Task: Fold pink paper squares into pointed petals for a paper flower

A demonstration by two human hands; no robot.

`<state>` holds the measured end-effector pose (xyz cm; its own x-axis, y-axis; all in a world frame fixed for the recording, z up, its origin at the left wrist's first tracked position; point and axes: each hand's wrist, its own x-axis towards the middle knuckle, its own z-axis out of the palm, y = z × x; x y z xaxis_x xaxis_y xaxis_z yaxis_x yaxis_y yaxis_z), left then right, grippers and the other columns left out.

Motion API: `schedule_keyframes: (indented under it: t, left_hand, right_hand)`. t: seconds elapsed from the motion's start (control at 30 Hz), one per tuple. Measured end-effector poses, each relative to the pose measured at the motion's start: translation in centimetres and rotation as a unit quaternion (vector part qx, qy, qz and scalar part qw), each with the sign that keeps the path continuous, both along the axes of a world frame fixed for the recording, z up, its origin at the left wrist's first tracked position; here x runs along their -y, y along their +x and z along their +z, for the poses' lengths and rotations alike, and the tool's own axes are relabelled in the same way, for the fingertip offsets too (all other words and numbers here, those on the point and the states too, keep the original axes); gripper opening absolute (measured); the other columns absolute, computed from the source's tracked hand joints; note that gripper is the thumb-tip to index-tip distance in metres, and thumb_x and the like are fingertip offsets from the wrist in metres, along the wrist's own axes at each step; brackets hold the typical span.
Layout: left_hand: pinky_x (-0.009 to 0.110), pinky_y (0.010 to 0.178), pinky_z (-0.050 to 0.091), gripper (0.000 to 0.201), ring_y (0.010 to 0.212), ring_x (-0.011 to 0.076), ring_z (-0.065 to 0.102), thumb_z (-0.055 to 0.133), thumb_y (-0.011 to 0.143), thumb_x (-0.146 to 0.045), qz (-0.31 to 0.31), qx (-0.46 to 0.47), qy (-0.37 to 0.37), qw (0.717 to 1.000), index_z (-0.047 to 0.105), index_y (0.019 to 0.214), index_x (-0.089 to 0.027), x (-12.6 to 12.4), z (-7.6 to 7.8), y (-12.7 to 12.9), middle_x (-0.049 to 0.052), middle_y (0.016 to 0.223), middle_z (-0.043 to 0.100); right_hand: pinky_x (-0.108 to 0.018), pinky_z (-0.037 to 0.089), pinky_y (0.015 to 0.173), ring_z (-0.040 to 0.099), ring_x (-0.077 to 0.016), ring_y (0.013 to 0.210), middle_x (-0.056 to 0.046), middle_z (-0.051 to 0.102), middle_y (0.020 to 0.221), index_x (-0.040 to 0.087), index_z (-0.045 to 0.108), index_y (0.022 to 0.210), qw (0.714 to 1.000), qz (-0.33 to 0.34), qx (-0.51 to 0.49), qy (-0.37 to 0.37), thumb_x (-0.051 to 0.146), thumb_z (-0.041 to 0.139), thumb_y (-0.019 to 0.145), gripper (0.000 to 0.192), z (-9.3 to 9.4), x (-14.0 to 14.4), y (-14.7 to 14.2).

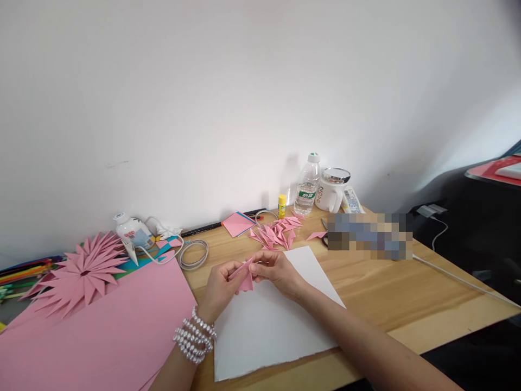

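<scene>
Both hands hold one small folded pink paper piece [245, 277] above a white sheet [268, 320] on the wooden table [386, 293]. My left hand [220, 290], with pearl bracelets on its wrist, pinches the piece from the left. My right hand [275, 273] pinches its upper right corner. Just behind the hands lies a pile of folded pink paper points [277, 232].
A large pink sheet [93, 336] covers the left, with a finished pink paper flower [81, 271] and a glue gun [132, 234] behind it. At the back stand a stack of square papers [238, 224], a yellow glue stick [281, 206], a water bottle [307, 185] and a white mug [331, 193].
</scene>
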<state>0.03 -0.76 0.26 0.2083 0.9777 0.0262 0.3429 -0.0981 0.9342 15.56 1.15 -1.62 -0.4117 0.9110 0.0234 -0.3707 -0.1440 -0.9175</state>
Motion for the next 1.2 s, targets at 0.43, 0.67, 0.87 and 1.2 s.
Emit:
schedule_keyframes:
  t: [0.43, 0.67, 0.87, 1.2]
  left_hand:
    - [0.02, 0.043, 0.036, 0.033, 0.044, 0.0087, 0.045, 0.043, 0.078, -0.041, -0.029, -0.012, -0.007, 0.999, 0.058, 0.067, -0.014, 0.0, 0.19, 0.28, 0.001, 0.052, 0.057]
    - [0.019, 0.039, 0.038, 0.024, 0.046, 0.0094, 0.05, 0.058, 0.069, -0.036, -0.048, 0.003, -0.065, 0.997, 0.055, 0.076, -0.013, 0.15, 0.36, 0.54, 0.002, 0.061, 0.06]
    - [0.02, 0.04, 0.038, 0.023, 0.048, 0.0097, 0.052, 0.054, 0.072, -0.036, -0.054, 0.025, -0.073, 0.996, 0.055, 0.072, -0.013, 0.2, 0.67, 0.48, 0.005, 0.071, 0.063]
    - [0.022, 0.045, 0.041, 0.024, 0.055, 0.0129, 0.056, 0.057, 0.07, -0.036, -0.107, 0.062, -0.109, 0.986, 0.055, 0.077, -0.012, 0.11, 0.54, 0.22, 0.008, 0.072, 0.064]
  right_hand:
    - [-0.027, 0.045, 0.058, 0.056, -0.0103, 0.053, -0.001, 0.063, 0.064, 0.014, 0.063, 0.066, 0.999, -0.028, 0.003, -0.018, 0.031, 0.072, 0.056, 0.022, -0.25, -0.21, 0.07]
    - [-0.026, 0.044, 0.056, 0.055, -0.0109, 0.054, -0.001, 0.063, 0.063, 0.013, 0.062, 0.064, 0.999, -0.042, 0.025, -0.021, 0.033, 0.073, 0.053, 0.025, -0.69, -0.37, 0.02]
    - [-0.028, 0.044, 0.058, 0.054, -0.009, 0.048, 0.001, 0.06, 0.061, 0.014, 0.063, 0.07, 0.999, -0.034, 0.023, 0.011, 0.038, 0.065, 0.063, 0.025, -0.15, -0.2, -0.06]
    - [-0.023, 0.043, 0.051, 0.049, -0.008, 0.047, 0.002, 0.055, 0.053, 0.014, 0.058, 0.063, 0.993, -0.089, 0.071, 0.026, 0.046, 0.061, 0.063, 0.032, -0.05, -0.17, -0.41]
